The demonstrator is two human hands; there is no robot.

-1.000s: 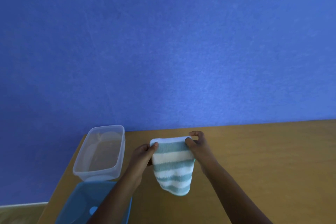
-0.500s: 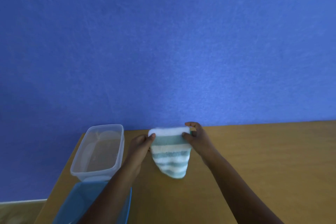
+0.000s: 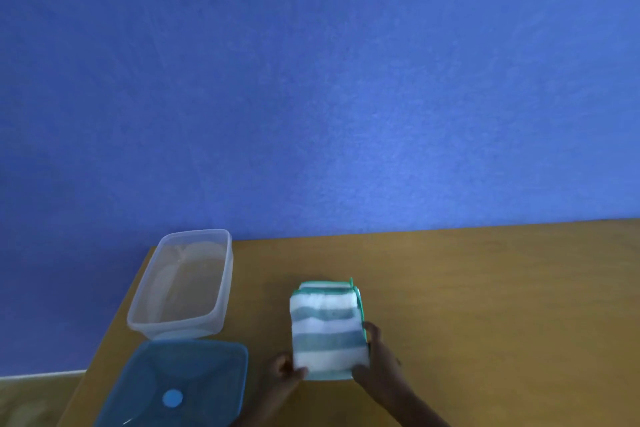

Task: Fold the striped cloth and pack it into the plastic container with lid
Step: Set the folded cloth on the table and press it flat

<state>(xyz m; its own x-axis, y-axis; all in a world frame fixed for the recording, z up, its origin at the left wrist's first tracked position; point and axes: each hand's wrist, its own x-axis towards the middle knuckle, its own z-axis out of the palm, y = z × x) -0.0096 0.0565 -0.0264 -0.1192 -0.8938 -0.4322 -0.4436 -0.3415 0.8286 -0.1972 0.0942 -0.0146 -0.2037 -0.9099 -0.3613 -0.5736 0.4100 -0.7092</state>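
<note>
The striped cloth (image 3: 327, 326), white with teal bands, lies folded into a small rectangle on the wooden table (image 3: 485, 305). My left hand (image 3: 285, 369) pinches its near left corner. My right hand (image 3: 375, 357) holds the near right corner and right edge. The clear plastic container (image 3: 183, 284) stands open and empty at the table's far left corner, left of the cloth. Its blue lid (image 3: 176, 385) lies flat on the table just in front of the container.
A blue wall (image 3: 311, 80) rises right behind the table's far edge. The table's left edge runs diagonally beside the container and lid, with floor (image 3: 31, 399) beyond it. Bare tabletop stretches to the right of the cloth.
The cloth hung in the air from both hands before; now it lies folded over on the table, and both hands have moved to its near corners. The view also shifted.
</note>
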